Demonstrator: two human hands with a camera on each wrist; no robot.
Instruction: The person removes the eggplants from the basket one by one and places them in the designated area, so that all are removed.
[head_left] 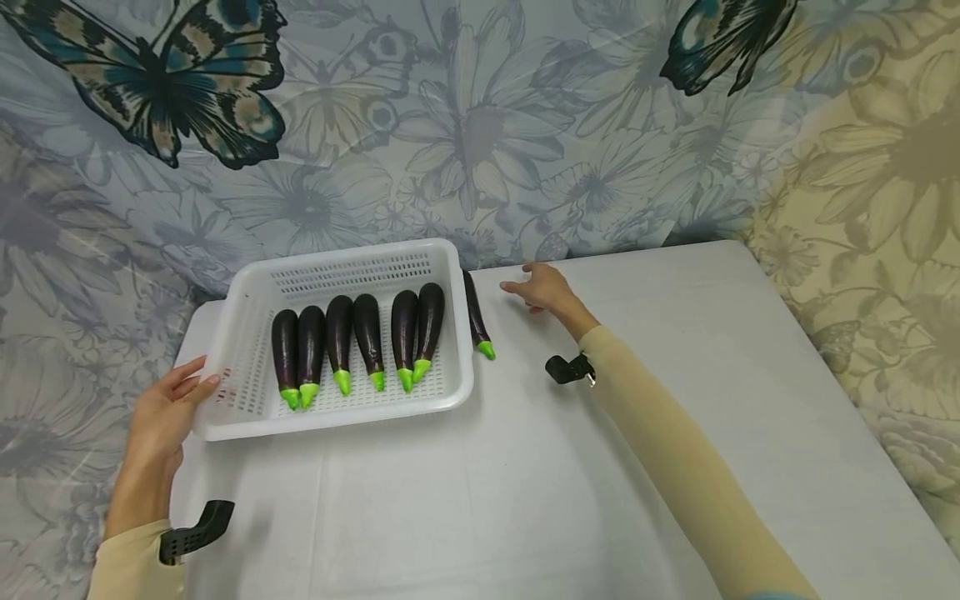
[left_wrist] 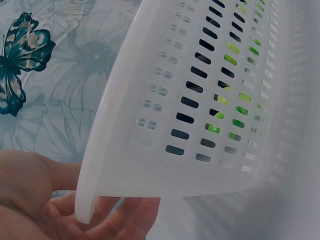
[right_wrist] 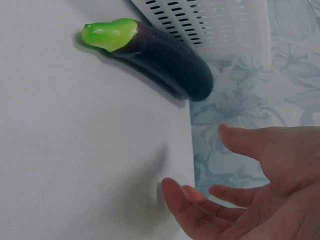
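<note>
A white perforated plastic basket (head_left: 337,422) holds several dark purple eggplants (head_left: 339,333) with bright green caps, lying side by side. At its left end my left hand (head_left: 163,414) grips the rim, the thumb on top and the other fingers lower down; the left wrist view shows these fingers (left_wrist: 135,220) below the basket's edge. One more eggplant (right_wrist: 165,59) lies on the table, just outside the basket's right wall. To the right of that eggplant hovers my right hand (head_left: 551,289), apart from it, fingers spread and holding nothing.
The table has a white cover (head_left: 420,508), and its far edge runs close behind the basket and the right hand. Behind it hangs a patterned cloth (head_left: 480,142) with flowers and butterflies. Each wrist carries a black camera mount (head_left: 567,369).
</note>
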